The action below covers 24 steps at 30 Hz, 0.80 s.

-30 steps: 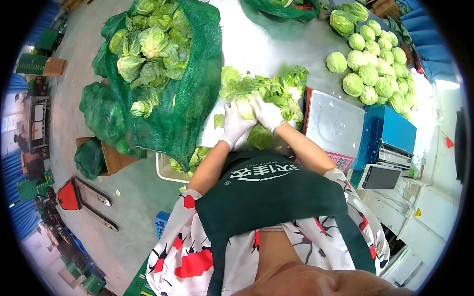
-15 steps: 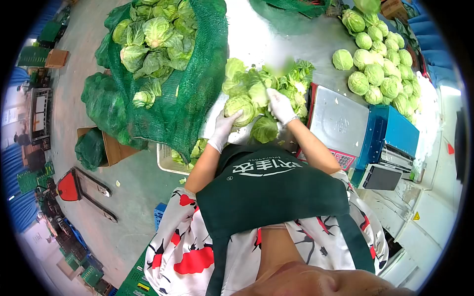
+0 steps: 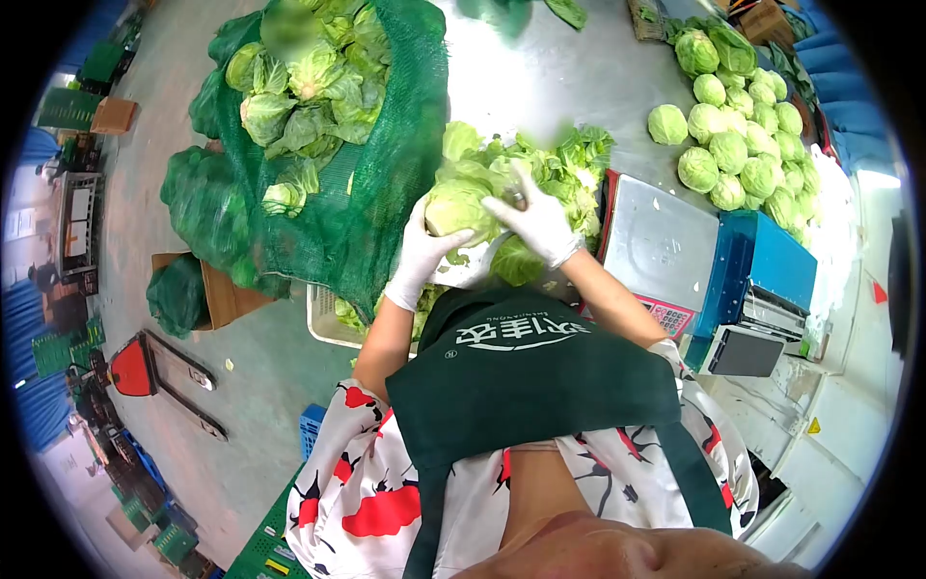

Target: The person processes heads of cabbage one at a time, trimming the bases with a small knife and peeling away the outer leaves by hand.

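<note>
A pale green cabbage (image 3: pixel 457 208) is held over the metal table, with loose outer leaves around it. My left hand (image 3: pixel 426 247), in a white glove, grips its left and near side. My right hand (image 3: pixel 536 218), also gloved, is at the cabbage's right side with fingers spread; the fingertips touch or nearly touch its leaves. A pile of loose leaves (image 3: pixel 579 174) lies just beyond and to the right of my right hand. One larger leaf (image 3: pixel 517 261) lies below the hands, near the apron.
At left, a green mesh sack (image 3: pixel 405 125) holds several leafy cabbages (image 3: pixel 318 77). A scale (image 3: pixel 662 232) and a blue machine (image 3: pixel 762 261) stand at right, with trimmed cabbages (image 3: pixel 738 145) heaped behind them. A white basket (image 3: pixel 328 323) with leaves sits below the sack.
My left hand has come round the near side of the cabbage and lifted it slightly. My right hand has moved a little toward me and left, its fingers spreading.
</note>
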{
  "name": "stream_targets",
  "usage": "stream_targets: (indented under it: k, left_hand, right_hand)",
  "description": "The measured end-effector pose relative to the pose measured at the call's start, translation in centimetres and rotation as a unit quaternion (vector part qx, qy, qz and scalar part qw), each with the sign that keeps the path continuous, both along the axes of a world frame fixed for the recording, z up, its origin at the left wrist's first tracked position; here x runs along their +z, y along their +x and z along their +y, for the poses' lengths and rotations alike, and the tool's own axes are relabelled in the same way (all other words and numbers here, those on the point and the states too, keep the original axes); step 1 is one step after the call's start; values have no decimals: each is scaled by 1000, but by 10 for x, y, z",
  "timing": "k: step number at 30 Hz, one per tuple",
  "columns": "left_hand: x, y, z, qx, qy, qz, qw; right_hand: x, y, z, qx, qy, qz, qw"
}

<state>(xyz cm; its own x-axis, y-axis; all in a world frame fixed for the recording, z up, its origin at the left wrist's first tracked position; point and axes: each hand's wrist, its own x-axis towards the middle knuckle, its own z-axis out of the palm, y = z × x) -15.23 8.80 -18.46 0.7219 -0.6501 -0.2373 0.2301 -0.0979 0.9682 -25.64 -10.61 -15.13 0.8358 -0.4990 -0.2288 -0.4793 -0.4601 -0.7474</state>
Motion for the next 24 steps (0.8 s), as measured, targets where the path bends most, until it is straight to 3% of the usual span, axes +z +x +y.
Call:
stream_targets:
  k: [2,4,8,11,17,20,23,24]
  left_hand:
    - [-10,1,-2,1,0,-34,999]
    - [-6,6,0,-20,13,-77,997]
    - [5,14,7,-78,18,-50,995]
    - [7,13,6,-96,-37,42,994]
    - [-1,-9,-6,-65,-176,132,973]
    - [22,-4,-6,-59,-216,381,897]
    - [5,0,-8,-70,-145,384,909]
    - [-3,0,-8,-71,-125,393,908]
  right_hand:
    - [8,6,13,42,-43,-56,997]
    - [8,6,13,21,1,-81,996]
    - [10,4,13,13,3,-106,994]
    - [-13,2,14,6,-28,-188,982]
    - [2,3,0,-80,-62,-166,981]
    - [0,-5,9,-51,-94,-251,962]
    - [-10,-7,15,-24,-120,-324,938]
    - [-8,-7,13,-63,-43,-280,957]
